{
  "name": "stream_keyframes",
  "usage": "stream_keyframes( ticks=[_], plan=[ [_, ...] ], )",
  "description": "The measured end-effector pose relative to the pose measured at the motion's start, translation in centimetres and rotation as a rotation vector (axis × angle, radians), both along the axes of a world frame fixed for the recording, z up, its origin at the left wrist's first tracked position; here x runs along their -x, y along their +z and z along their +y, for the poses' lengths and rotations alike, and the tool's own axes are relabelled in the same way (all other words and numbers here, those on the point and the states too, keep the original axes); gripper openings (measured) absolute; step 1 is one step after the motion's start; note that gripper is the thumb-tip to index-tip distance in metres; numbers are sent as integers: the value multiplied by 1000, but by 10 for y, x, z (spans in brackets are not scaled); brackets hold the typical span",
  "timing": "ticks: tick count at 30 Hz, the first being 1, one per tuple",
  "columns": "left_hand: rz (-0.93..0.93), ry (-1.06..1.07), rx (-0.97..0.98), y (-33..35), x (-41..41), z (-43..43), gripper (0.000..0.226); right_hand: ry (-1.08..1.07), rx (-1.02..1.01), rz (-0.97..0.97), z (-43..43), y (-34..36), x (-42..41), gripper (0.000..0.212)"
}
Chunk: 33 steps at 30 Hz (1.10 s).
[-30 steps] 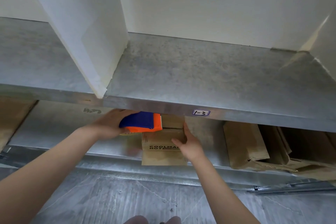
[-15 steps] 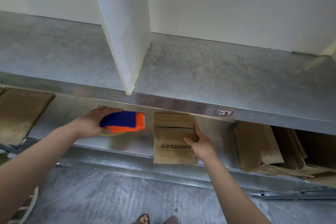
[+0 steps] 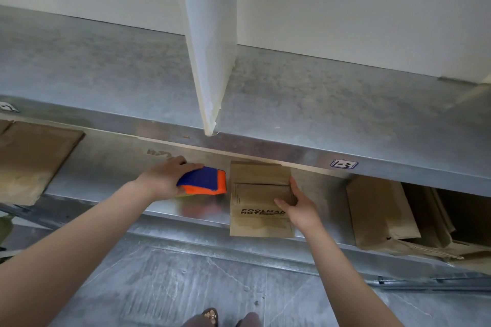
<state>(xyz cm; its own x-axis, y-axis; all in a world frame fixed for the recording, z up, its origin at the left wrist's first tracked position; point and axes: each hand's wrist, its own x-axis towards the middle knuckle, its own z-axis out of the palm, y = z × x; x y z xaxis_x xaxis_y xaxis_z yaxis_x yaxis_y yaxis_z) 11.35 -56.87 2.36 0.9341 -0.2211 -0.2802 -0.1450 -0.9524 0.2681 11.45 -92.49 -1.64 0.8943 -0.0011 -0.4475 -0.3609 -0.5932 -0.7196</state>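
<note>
Your left hand (image 3: pixel 164 180) is gripping the blue and orange tape dispenser (image 3: pixel 204 182) just left of the brown package (image 3: pixel 259 194). The fingers are curling over the dispenser's blue top and the palm is closing on its rear end, so the grip is narrow and full. The orange nose is pointing at the package's left edge and stopping just short of it, with a thin gap showing between them. A sliver of yellow is showing under the dispenser's near side.

Your right hand (image 3: pixel 300 210) is holding the package by its right edge. The thumb is lying across the printed face beside the black lettering, and the fingers (image 3: pixel 292 186) are running up along the right side. You cannot tell whether they are reaching beneath it.

The package is lying flat on the lower shelf (image 3: pixel 119 167), and its near end is hanging over the shelf's front lip. Its far end is sitting just under the front edge of the upper shelf (image 3: pixel 318 103). A white divider (image 3: pixel 212 48) is standing on that upper shelf, above and slightly left of the package. A small label (image 3: pixel 344 164) is sticking to the upper shelf's front edge, up and to the package's right. A flat brown sheet (image 3: pixel 29 159) is lying well to the package's left. A loose stack of brown bags (image 3: pixel 380 210) is lying near its right.
</note>
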Motion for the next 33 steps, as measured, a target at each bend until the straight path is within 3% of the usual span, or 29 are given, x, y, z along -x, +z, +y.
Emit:
stream_keyframes(
  ticks=[10,15,21,27,30,33],
  plan=[
    [162,44,-34,-16,-8,-19,72,-16,-29,-14,0,-3,-2,82],
    [31,-37,-91,-11,-13,-19,63,-32,-46,-9,-1,-5,-3,83],
    [0,-112,-220,-10,-8,-15,61,-23,-30,-19,-1,-5,-3,82],
    [139,-11,-166,-22,-4,-5,78,15,4,-42,-1,-6,-1,82],
    [90,-38,-224,-12,-6,-19,90,11,-11,-66,-2,-7,-1,80],
    [11,-95,-22,-3,-5,-52,78,10,-63,-60,-15,-5,-3,80]
  ],
)
